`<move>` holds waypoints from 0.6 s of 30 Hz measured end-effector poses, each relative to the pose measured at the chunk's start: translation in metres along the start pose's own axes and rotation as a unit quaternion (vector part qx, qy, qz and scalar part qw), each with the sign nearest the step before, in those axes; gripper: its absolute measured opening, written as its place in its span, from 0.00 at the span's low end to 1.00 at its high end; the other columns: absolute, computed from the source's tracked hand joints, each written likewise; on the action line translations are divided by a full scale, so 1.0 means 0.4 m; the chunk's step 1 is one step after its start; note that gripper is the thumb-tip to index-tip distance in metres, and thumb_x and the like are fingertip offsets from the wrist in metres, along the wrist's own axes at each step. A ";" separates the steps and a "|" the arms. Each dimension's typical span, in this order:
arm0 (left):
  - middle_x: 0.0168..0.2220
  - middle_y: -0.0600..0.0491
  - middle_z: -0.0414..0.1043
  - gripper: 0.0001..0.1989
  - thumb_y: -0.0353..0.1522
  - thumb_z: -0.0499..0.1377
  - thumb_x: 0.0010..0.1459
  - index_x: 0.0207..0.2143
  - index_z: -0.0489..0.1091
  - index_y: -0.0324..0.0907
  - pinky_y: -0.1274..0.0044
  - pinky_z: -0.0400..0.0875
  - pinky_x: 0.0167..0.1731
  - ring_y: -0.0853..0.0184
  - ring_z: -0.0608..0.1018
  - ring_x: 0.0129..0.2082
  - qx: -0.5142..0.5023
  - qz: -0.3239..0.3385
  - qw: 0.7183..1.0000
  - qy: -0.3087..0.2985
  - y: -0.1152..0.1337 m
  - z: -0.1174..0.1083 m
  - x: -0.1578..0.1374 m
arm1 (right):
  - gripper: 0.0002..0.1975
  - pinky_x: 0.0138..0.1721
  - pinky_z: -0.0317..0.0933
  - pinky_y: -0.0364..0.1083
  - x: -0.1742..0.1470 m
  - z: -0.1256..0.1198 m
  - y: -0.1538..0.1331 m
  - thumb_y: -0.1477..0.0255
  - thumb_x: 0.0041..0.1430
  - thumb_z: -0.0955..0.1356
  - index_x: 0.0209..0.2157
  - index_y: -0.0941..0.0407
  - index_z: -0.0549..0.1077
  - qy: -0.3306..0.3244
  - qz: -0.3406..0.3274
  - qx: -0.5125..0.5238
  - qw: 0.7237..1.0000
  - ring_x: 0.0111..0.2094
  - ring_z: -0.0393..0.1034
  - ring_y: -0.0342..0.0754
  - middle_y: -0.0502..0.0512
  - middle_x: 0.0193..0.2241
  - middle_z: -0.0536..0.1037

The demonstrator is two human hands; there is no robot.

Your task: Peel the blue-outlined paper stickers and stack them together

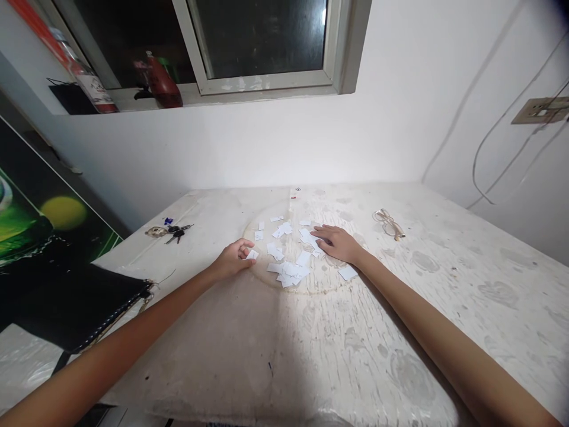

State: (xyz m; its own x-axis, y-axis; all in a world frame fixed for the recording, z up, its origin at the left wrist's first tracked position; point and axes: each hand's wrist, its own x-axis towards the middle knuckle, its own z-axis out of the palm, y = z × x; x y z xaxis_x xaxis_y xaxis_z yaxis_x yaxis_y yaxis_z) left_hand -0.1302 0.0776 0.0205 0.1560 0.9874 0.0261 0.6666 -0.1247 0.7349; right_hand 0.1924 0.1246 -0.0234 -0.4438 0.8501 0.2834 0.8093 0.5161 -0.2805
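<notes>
My left hand (233,259) is closed on a small white paper slip (252,254), held at the fingertips just above the table. My right hand (335,242) lies with fingers stretched out, touching several paper slips (307,236) at the right of the group. Between the hands, overlapping slips form a pile (291,273). Behind it is a smaller cluster (282,229), and a few single slips lie around. One slip (348,273) rests by my right wrist. Any marks on the slips are too small to read.
On the patterned table cover (347,356), a bunch of keys (178,232) lies at left and a looped cable (389,225) at right. A black bag (89,302) hangs over the left edge. Bottles, including a red one (163,83), stand on the windowsill.
</notes>
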 end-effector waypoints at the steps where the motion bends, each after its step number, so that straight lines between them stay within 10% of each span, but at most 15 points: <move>1: 0.27 0.58 0.61 0.22 0.38 0.63 0.38 0.38 0.66 0.42 0.78 0.65 0.26 0.71 0.68 0.26 -0.004 0.003 1.000 0.000 0.004 0.000 -0.001 | 0.21 0.58 0.46 0.55 -0.001 -0.002 -0.002 0.64 0.61 0.57 0.54 0.51 0.65 0.000 0.001 0.000 1.000 0.59 0.52 0.52 0.49 0.57 0.63; 10: 0.42 0.46 0.71 0.23 0.40 0.56 0.52 0.49 0.61 0.41 0.71 0.70 0.38 0.63 0.75 0.38 0.015 0.061 0.998 -0.023 0.145 0.124 0.135 | 0.21 0.59 0.43 0.52 -0.002 -0.018 -0.016 0.65 0.62 0.56 0.55 0.52 0.64 -0.022 0.028 0.001 0.999 0.60 0.50 0.50 0.49 0.57 0.62; 18: 0.64 0.46 0.44 0.31 0.50 0.49 0.55 0.59 0.53 0.49 0.52 0.31 0.56 0.52 0.45 0.63 0.149 0.110 0.980 -0.077 0.133 0.157 0.081 | 0.30 0.53 0.30 0.73 -0.036 -0.019 -0.116 0.49 0.59 0.49 0.61 0.41 0.48 -0.089 0.087 0.024 0.992 0.62 0.35 0.68 0.51 0.63 0.47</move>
State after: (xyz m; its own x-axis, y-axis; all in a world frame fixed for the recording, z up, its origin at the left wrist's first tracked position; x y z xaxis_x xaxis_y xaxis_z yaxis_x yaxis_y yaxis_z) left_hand -0.0440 0.0970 0.0179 0.4128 0.9099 0.0411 0.7843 -0.3780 0.4919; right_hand 0.1643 0.0875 -0.0076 -0.3641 0.9294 0.0612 0.8623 0.3612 -0.3548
